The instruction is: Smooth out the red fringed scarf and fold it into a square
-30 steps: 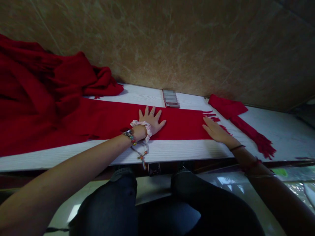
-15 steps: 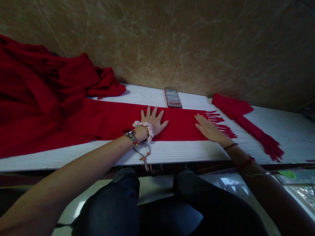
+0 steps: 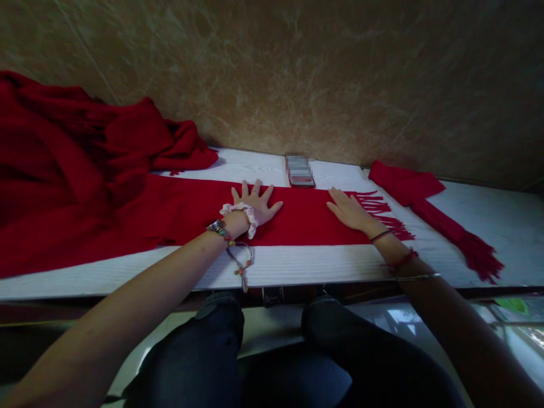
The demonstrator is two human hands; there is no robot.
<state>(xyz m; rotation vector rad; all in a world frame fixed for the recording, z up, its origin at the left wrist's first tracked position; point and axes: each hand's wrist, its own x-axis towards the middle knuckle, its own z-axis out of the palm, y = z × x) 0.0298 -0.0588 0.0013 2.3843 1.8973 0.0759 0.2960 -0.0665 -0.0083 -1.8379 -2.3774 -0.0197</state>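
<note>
Spreading over the left part of the white counter [image 3: 289, 263], a loose heap of red cloth [image 3: 85, 147] is bunched up near the brown marbled wall [image 3: 276, 79]. From under or beside its right side, a red scarf [image 3: 306, 218] is laid out flat along the counter; whether the two are joined cannot be told. On the middle stretch of the scarf, the left hand [image 3: 256, 207] is laid palm down, open, with its fingers fanned wide and nothing gripped. A pale scrunchie [image 3: 253, 221] is worn at its wrist, and a beaded cord [image 3: 241, 271] is hung from there past the scarf's near edge. Farther right, behind the scarf, a phone [image 3: 300, 171] is set flat on the counter, its screen blurred. Well apart from the left hand, the right hand [image 3: 347, 211] is placed open on the scarf near its fringed end, with its fingers closer together and the thumb held away; nothing is grasped by it. A dark band [image 3: 380, 236] is worn on that wrist. Beyond the fringe, a second scarf [image 3: 408, 184] is laid folded and bent, its tassels pointed toward the counter's near edge
</note>
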